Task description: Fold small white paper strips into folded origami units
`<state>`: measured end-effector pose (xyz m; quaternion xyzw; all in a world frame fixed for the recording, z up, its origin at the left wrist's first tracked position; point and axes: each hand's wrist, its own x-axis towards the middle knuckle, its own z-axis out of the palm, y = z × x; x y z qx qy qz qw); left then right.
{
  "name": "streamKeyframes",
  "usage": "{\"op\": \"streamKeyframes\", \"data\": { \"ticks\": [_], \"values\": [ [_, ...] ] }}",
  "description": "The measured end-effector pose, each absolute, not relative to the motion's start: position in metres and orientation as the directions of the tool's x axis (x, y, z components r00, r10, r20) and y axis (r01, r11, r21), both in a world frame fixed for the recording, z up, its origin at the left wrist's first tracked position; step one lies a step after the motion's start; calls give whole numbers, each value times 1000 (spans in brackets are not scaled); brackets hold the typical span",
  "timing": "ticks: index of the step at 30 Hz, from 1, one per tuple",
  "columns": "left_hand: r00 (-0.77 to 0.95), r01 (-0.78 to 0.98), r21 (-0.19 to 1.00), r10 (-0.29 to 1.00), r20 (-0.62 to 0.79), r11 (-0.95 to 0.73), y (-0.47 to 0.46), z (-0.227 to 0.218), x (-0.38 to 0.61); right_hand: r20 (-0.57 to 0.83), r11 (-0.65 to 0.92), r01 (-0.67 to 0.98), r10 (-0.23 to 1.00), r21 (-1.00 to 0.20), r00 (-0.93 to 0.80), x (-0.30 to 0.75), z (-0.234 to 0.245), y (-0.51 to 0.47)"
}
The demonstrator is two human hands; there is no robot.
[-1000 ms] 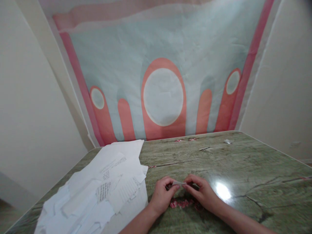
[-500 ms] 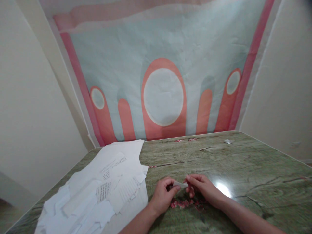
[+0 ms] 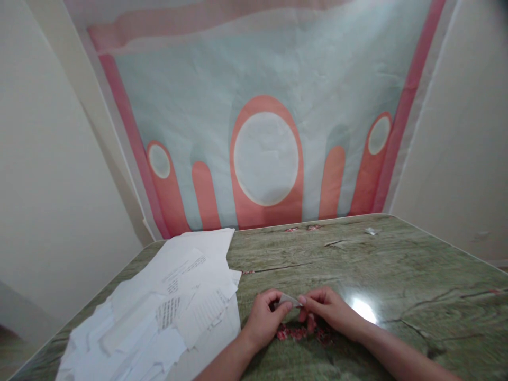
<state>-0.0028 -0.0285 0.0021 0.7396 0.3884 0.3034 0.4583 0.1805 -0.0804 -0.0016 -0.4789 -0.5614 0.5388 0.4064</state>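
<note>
My left hand and my right hand meet over the green table, near its front middle. Between their fingertips they pinch a small folded piece of white paper, held just above the tabletop. Both hands have their fingers curled in on it. A spread of white paper sheets, some with printed text, lies just left of my left hand.
A tiny white scrap sits near the table's far right edge. A wall hanging with pink arches and white circles covers the wall behind the table. Plain cream walls close in on both sides.
Both hands stayed at the same spot. The fingers shifted on the small paper, and it now looks more folded and tilted between them.
</note>
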Motion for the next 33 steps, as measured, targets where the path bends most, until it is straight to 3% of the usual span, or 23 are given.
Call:
{"op": "streamKeyframes", "data": {
  "ticks": [16,23,28,33],
  "values": [
    [528,307,925,848,32,-226,-28,3,-4,172,201,426,979,-882,-108,173,-16,-84],
    [553,283,929,832,44,-238,-27,2,-4,302,299,662,947,-687,-114,175,-17,-85],
    [560,324,907,827,45,-269,-28,5,-5,302,331,678,939,-656,-166,177,-18,-85],
    [561,330,910,828,26,-252,-30,6,-4,262,312,625,949,-715,-174,176,-14,-85]
  ]
}}
